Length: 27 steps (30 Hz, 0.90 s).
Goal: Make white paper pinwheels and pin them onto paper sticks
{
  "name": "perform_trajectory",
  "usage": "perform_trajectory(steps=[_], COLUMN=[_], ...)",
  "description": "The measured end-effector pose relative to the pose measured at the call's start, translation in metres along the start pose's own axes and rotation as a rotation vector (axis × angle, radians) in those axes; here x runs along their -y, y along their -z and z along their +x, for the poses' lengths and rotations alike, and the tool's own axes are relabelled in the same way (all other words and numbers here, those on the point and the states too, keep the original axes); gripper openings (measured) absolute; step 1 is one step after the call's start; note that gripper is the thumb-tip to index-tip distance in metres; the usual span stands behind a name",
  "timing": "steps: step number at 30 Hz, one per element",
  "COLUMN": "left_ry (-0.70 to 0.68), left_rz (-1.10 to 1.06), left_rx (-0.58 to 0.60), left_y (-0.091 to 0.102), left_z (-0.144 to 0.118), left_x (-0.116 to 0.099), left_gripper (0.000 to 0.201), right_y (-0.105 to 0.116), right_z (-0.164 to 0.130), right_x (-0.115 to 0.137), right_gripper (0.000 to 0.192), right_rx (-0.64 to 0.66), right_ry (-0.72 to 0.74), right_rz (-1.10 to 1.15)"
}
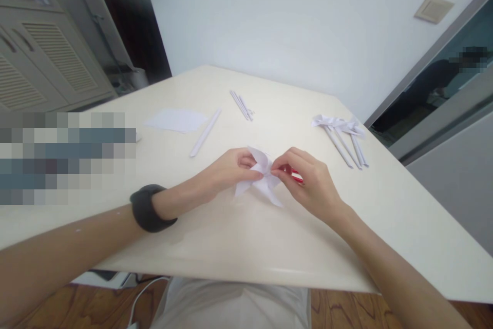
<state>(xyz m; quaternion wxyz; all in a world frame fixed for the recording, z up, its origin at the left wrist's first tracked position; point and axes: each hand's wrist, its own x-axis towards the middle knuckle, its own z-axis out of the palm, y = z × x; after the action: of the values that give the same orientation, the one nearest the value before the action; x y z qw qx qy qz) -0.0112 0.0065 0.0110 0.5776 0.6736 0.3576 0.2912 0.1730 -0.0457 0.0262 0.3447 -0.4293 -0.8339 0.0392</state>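
On the pale desk, finished paper pinwheels lie right; spare rolled sticks wait. Left hand and right hand pinch a half-folded paper piece.

The counter is smooth, cream and faintly glossy, with a soft sheen along its near edge. A folded bow is thin, matt white paper, as are the flat sheet and the rolled sticks. The wristband looks matt black. The floor is polished brown wood.
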Motion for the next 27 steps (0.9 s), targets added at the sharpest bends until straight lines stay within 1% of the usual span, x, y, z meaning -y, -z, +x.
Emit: perform_trajectory(steps=[6,11,14,18,27], left_ry=[-0.001,0.019,0.045,0.049,0.000], left_rz=[0.000,0.071,0.120,0.141,0.093], left_rx=[0.026,-0.014,-0.028,-0.033,-0.086], left_y=[0.000,0.001,0.002,0.000,-0.003], left_z=[-0.001,0.000,0.002,0.003,0.004], left_x=[0.003,0.006,0.005,0.005,0.018], left_gripper=[0.028,0.022,0.022,0.020,0.023], right_y=[-0.002,-0.007,-0.013,-0.022,-0.038], right_z=[-0.001,-0.002,-0.004,-0.006,-0.015], right_x=[-0.004,-0.004,-0.003,-0.001,0.001], right_gripper=[0.013,0.020,0.022,0.021,0.017], right_rx=[0.024,0.075,0.104,0.087,-0.014], right_ry=[0.119,0.258,0.322,0.291,0.158], right_rz=[-0.222,-0.475,-0.573,-0.626,-0.549])
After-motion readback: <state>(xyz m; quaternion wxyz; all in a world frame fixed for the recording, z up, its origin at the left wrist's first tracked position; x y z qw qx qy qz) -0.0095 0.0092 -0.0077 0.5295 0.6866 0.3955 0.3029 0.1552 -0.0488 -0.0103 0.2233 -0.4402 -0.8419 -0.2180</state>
